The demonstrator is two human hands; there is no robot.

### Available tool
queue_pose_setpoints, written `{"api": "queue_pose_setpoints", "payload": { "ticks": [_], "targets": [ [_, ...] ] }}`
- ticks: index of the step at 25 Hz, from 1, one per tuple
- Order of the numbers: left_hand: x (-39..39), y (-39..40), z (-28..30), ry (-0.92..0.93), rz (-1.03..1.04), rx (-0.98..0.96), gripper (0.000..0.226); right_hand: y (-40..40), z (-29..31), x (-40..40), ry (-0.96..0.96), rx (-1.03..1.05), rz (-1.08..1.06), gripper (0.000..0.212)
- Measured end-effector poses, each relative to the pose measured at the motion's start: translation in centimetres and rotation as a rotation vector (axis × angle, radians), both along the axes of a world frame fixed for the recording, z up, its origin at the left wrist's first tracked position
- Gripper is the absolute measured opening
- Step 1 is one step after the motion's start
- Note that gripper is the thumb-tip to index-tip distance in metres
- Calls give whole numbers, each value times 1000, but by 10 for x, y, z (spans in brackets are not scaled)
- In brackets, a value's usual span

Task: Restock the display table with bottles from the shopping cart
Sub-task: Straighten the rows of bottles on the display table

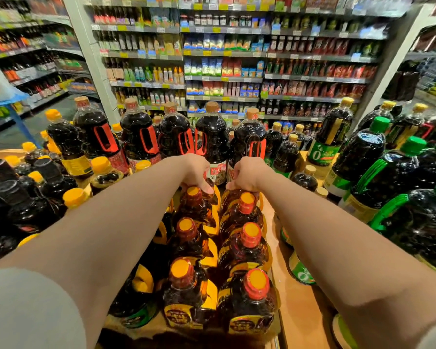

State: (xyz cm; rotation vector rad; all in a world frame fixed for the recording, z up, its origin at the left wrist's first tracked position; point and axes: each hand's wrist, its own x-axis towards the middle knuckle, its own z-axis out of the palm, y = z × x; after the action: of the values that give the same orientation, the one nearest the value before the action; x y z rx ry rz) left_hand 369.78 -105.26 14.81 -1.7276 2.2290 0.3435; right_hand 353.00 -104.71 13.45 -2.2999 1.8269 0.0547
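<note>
Two rows of dark amber bottles with orange caps and yellow handles stand on the wooden display table [295, 306] in front of me. My left hand [195, 171] grips the top of the far bottle in the left row [195, 202]. My right hand [246, 173] grips the top of the far bottle in the right row [239, 210]. Both arms reach forward over the rows. No shopping cart is in view.
Tall dark bottles with red handles [141, 137] stand behind the rows. Black-capped and yellow-capped bottles [48, 177] crowd the left, green-capped bottles [378, 157] the right. Stocked store shelves [222, 59] rise behind, with an aisle at far left.
</note>
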Motion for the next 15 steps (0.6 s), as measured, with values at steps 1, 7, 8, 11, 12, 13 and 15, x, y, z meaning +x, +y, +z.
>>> {"api": "queue_pose_setpoints", "payload": {
  "ticks": [1,7,8,11,12,13,15],
  "targets": [
    [0,1,0,27,21,6,85,0,-1,0,-17,7,-7,41],
    [-2,11,3,106,133,1,67,3,-2,-1,-18,-22,-40,44],
    [-2,15,6,100,144,14,63,4,-1,-1,1,-19,-47,47],
    [7,31,26,313,221,18,60,8,7,-3,107,-22,-44,65],
    [12,39,38,390,245,-43,59,12,12,-2,155,-49,-35,72],
    [16,48,50,382,233,-122,59,18,17,-2,189,-105,-26,77],
    [22,74,73,304,157,-198,53,36,29,3,177,-281,-1,73]
  ]
}}
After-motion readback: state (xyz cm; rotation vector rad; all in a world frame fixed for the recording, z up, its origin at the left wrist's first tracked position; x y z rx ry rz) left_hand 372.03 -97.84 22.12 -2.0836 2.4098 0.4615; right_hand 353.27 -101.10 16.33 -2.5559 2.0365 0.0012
